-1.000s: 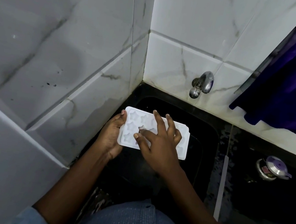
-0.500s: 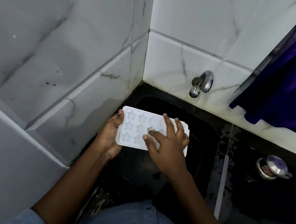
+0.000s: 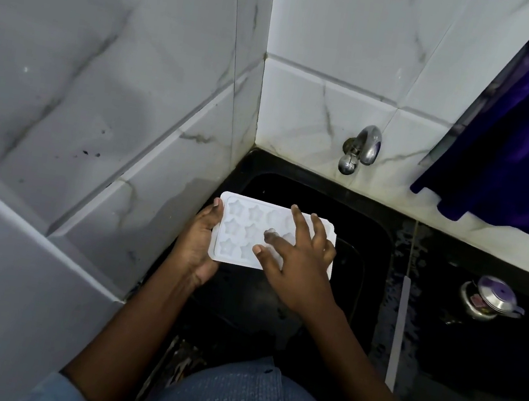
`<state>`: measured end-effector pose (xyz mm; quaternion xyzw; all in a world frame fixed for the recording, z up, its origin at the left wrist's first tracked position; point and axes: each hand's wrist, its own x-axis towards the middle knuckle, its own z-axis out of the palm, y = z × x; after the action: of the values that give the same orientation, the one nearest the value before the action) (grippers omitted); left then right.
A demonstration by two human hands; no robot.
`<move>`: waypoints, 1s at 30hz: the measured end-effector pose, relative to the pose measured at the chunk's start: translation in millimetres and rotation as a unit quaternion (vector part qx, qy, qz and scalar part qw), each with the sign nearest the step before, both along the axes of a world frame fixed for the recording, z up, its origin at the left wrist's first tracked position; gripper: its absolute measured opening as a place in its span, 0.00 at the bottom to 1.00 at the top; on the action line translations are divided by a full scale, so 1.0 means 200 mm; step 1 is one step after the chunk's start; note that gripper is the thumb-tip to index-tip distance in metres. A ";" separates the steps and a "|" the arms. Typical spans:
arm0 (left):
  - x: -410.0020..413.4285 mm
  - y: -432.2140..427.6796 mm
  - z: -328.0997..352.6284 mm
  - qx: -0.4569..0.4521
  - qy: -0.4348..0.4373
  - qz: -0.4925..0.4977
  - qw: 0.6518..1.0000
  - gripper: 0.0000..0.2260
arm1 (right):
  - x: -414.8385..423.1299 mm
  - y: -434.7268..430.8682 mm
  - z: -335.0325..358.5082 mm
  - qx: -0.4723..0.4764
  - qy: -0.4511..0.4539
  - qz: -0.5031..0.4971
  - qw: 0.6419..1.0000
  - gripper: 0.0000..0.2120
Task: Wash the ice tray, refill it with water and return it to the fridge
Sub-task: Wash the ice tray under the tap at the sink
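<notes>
Here, over the sink [image 3: 364, 247], our L hand [image 3: 197, 247] curls round the tray [image 3: 239, 232] at its left end, R hand [image 3: 297, 268] splayed, fingertips on the cells.

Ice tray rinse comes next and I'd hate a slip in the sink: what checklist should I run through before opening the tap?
1. Ice tray held over the sink: ok.
2. Left hand grips the tray's left end: ok.
3. Right hand free for the tap: not ok, its fingers lie spread on the star moulds.
4. Tray directly under the spout: cannot tell.
5. No water falling: ok, no stream visible.
6. Moulds empty: cannot tell.
</notes>
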<state>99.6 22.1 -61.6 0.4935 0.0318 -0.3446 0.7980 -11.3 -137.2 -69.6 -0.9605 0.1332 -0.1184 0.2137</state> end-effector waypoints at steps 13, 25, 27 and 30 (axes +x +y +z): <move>0.02 0.00 0.02 0.010 -0.001 0.001 1.000 0.28 | 0.02 0.01 0.02 0.010 -0.031 -0.007 0.999 0.25; 0.04 0.00 0.02 0.010 -0.005 0.003 1.000 0.27 | 0.05 0.02 0.02 -0.004 0.002 -0.023 1.000 0.27; 0.04 0.01 0.01 0.011 -0.001 0.005 1.000 0.27 | 0.05 0.03 0.02 0.002 0.003 -0.014 1.000 0.27; 0.04 0.01 0.00 -0.001 0.008 -0.002 1.000 0.28 | 0.05 0.03 0.03 0.010 -0.006 -0.010 1.000 0.28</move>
<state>108.2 23.9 -60.8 0.4904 0.0368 -0.3497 0.7974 -1.1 -130.5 -63.8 -0.9562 0.1429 -0.1252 0.2228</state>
